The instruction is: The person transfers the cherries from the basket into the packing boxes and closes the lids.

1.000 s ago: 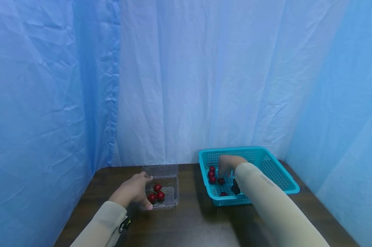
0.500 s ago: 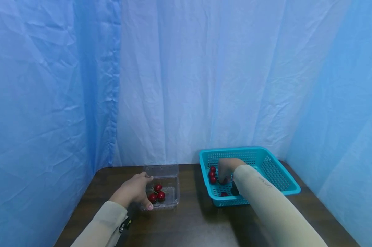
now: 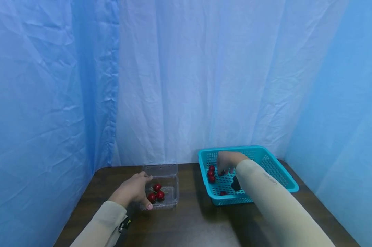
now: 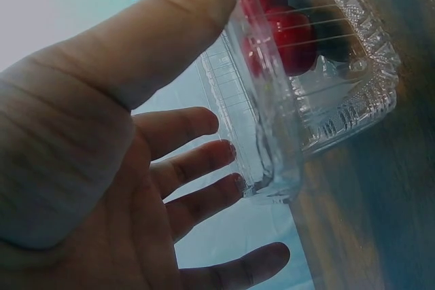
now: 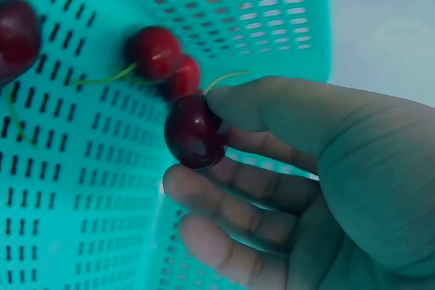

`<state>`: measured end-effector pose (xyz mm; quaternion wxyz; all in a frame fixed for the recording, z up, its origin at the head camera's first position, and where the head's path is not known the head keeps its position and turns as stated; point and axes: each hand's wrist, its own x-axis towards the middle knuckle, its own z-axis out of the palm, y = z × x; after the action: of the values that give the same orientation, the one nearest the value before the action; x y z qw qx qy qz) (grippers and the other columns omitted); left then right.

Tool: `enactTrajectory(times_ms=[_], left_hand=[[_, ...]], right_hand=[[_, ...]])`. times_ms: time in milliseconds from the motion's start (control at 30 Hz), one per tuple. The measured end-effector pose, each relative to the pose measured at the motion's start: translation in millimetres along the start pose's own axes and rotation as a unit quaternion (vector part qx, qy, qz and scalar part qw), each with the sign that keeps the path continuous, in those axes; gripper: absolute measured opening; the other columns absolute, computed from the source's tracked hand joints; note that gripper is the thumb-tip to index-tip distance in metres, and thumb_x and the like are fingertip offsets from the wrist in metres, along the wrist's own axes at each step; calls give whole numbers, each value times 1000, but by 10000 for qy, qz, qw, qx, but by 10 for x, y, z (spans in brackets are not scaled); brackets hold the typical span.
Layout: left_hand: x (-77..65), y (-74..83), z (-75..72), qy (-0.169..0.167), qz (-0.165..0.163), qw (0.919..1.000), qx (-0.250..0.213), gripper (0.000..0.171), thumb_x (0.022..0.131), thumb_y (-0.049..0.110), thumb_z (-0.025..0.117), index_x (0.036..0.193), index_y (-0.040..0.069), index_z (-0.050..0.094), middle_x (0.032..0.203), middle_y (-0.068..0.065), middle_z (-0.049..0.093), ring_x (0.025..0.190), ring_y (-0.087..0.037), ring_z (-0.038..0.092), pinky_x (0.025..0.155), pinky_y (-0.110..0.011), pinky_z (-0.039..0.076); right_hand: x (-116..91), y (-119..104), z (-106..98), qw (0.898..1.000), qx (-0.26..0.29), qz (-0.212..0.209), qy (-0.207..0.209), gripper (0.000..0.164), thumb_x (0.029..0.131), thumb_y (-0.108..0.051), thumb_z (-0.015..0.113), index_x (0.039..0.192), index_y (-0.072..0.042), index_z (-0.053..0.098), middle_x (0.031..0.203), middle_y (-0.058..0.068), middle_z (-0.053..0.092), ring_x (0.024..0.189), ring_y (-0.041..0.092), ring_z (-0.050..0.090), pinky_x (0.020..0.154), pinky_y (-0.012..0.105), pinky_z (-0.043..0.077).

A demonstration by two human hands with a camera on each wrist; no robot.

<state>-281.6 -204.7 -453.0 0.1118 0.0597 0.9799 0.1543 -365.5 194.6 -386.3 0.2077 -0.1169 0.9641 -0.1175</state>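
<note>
My right hand is inside the teal basket. In the right wrist view it pinches a dark red cherry between thumb and fingers, with a green stem sticking up. Two more cherries lie behind that one, and another cherry is at the left edge. My left hand is at the left side of a clear plastic clamshell box. Its fingers are spread and fairly straight, with some fingertips touching the box wall in the left wrist view. Red cherries with stems sit in the box.
The clamshell's lid is folded back toward the curtain. Several cherries lie along the basket's left side, and one cherry is near its front wall. Both containers stand on a dark wooden table.
My right hand dipped lower in the basket, then rose slightly and now holds a cherry lifted from the basket floor. The left hand and the box have stayed in place.
</note>
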Motion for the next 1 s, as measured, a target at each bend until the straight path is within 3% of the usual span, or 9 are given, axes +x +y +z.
enactTrajectory(times_ms=[133, 433, 600, 1000], left_hand=[[15, -5, -1, -29, -9, 10000, -6, 122, 64, 42, 112, 169, 17, 56, 175, -24, 48, 161, -56, 45, 117, -78, 52], [2, 16, -14, 2, 36, 10000, -33, 121, 63, 42, 112, 168, 16, 57, 173, -23, 50, 159, -56, 48, 114, -79, 53], [-11, 19, -15, 34, 28, 10000, -22, 121, 63, 40, 112, 168, 16, 57, 174, -24, 49, 160, -57, 46, 115, -79, 53], [-26, 51, -23, 35, 100, 9999, 31, 121, 63, 42, 112, 167, 15, 58, 174, -25, 48, 159, -57, 46, 115, -79, 53]], right_hand=[[75, -53, -86, 9998, 113, -159, -54, 5, 103, -15, 82, 99, -11, 83, 101, 7, 82, 102, 33, 80, 95, 53, 71], [-4, -399, -277, 9982, 105, -592, 35, 5, 104, -20, 84, 104, -15, 82, 112, 15, 84, 95, 28, 80, 88, 45, 71], [-61, -651, -352, 9959, 142, -886, 74, 5, 103, -21, 85, 105, -17, 83, 104, 6, 83, 90, 22, 77, 85, 40, 70], [-29, -1158, -76, 9833, -148, -1785, 333, 8, 101, -23, 88, 97, -20, 83, 95, -4, 80, 86, 17, 74, 77, 34, 65]])
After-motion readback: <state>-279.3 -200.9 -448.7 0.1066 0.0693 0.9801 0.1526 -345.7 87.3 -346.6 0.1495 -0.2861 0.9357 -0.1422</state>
